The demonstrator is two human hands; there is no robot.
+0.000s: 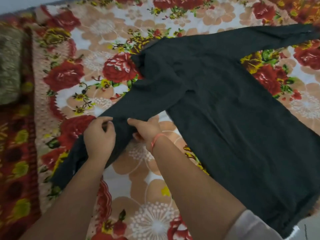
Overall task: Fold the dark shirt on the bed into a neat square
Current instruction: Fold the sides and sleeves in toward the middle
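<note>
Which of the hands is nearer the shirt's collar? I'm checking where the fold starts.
Right. The right hand grips the near sleeve on the side toward the collar; the left hand holds the same sleeve further toward its cuff end.

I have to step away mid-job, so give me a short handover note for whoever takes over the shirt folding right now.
Left hand: closed on the near sleeve of the dark shirt.
Right hand: gripping the same sleeve just beside the left hand; a thin orange band sits on that wrist.
Shirt: spread flat on the floral bedspread, body running toward the lower right, far sleeve stretched out to the upper right.
Done: shirt laid out; no fold visible yet.
Left: bring both sleeves over the body, then fold the body into a square.
</note>
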